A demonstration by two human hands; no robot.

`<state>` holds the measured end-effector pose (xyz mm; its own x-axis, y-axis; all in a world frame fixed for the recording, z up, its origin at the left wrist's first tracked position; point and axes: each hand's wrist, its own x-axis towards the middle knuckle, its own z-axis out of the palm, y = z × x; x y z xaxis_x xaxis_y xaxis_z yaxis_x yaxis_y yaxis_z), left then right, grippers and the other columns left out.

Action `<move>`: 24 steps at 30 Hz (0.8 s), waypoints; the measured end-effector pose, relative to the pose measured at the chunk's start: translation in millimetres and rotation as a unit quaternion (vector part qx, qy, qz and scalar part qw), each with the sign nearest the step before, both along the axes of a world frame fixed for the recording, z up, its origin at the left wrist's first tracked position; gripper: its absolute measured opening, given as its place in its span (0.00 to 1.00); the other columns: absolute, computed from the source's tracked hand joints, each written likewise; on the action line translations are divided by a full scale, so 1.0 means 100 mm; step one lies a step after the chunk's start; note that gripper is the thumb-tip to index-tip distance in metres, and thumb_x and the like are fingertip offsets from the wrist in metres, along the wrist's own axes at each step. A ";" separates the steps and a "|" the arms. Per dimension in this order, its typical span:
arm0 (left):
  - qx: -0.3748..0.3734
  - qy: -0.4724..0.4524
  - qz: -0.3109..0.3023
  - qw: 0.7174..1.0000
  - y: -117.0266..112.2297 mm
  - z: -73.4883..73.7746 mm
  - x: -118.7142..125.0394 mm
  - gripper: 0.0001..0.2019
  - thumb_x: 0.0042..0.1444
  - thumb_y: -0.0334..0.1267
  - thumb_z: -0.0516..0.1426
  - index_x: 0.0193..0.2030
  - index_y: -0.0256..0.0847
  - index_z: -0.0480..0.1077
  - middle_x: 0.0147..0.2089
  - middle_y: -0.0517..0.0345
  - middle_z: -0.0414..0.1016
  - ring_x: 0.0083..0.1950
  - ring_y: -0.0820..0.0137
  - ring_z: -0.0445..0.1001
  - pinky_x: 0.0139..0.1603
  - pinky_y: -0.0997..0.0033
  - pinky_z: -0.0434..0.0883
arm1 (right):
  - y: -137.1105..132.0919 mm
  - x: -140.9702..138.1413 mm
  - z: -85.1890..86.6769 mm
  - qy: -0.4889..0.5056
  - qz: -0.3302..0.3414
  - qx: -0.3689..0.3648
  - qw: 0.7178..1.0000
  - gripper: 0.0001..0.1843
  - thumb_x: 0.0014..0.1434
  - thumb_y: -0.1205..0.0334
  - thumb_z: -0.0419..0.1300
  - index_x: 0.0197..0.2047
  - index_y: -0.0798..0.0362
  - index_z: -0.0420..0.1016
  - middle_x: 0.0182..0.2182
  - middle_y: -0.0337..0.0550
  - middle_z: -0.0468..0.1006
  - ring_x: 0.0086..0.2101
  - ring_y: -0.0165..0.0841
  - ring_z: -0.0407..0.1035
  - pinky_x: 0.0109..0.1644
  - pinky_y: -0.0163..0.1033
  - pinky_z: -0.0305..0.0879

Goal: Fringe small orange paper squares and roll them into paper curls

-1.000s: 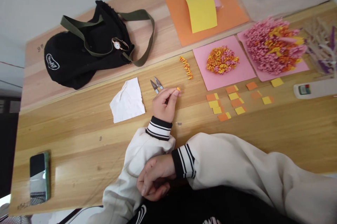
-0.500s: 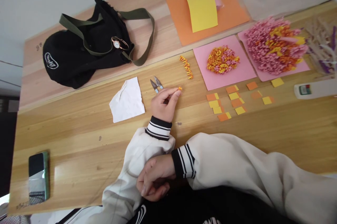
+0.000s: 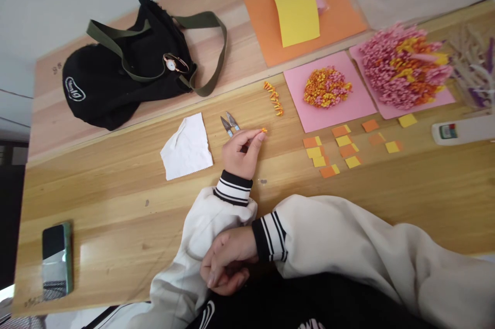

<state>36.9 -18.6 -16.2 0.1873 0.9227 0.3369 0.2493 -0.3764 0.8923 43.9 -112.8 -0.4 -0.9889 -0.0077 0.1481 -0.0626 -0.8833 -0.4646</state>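
My left hand (image 3: 240, 153) reaches over the table with thumb and forefinger pinched on a small orange-and-yellow curled paper piece (image 3: 264, 130). Just behind its knuckles lie snips (image 3: 230, 121), blades pointing away and handles partly covered by the hand. Farther off, a short row of similar paper curls (image 3: 274, 98) rests on the wood. My right hand (image 3: 228, 262) is curled into a loose fist near my body, beside my left sleeve, and nothing shows in it. Several two-tone orange and yellow paper slips (image 3: 343, 141) lie to the right.
A pink sheet (image 3: 297, 104) bears a heap of curls (image 3: 327, 87); another carries a bigger pink-and-orange pile (image 3: 406, 68). Left are a torn white paper (image 3: 188, 148), a black bag (image 3: 104, 81) with a watch (image 3: 172, 64), and a phone (image 3: 56, 262). A glue bottle (image 3: 460, 130) lies right.
The paper piece between my left fingertips has turned very slightly. Both hands otherwise keep their places.
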 end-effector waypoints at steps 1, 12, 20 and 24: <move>0.001 0.003 -0.001 1.000 0.00 0.00 0.00 0.08 0.55 0.39 0.58 0.30 0.38 0.76 0.28 0.56 0.78 0.30 0.74 0.74 0.35 0.73 0.71 | 0.00 0.00 0.00 -0.001 -0.002 -0.002 1.000 0.13 0.52 0.67 0.53 0.18 0.55 0.57 0.09 0.32 0.60 0.11 0.22 0.53 0.14 0.28 0.47; -0.016 0.005 0.001 1.000 0.00 0.02 0.00 0.09 0.54 0.41 0.59 0.30 0.39 0.76 0.29 0.55 0.78 0.30 0.73 0.74 0.35 0.72 0.71 | -0.01 0.00 0.00 0.002 0.000 -0.006 1.000 0.13 0.51 0.66 0.54 0.18 0.56 0.57 0.09 0.32 0.60 0.11 0.22 0.53 0.13 0.28 0.46; -0.030 -0.015 0.016 0.999 0.00 0.01 0.02 0.07 0.50 0.41 0.62 0.30 0.39 0.77 0.28 0.56 0.77 0.27 0.75 0.71 0.29 0.75 0.68 | -0.02 0.00 0.00 0.000 0.001 -0.012 1.000 0.14 0.52 0.67 0.54 0.18 0.56 0.57 0.09 0.32 0.59 0.11 0.22 0.52 0.13 0.28 0.46; -0.034 -0.017 0.015 0.999 0.00 0.01 0.02 0.06 0.50 0.40 0.62 0.30 0.39 0.77 0.27 0.57 0.76 0.26 0.76 0.69 0.27 0.76 0.66 | -0.01 0.00 0.01 -0.007 0.004 -0.005 1.000 0.14 0.53 0.67 0.53 0.18 0.55 0.57 0.09 0.32 0.59 0.11 0.22 0.52 0.13 0.28 0.46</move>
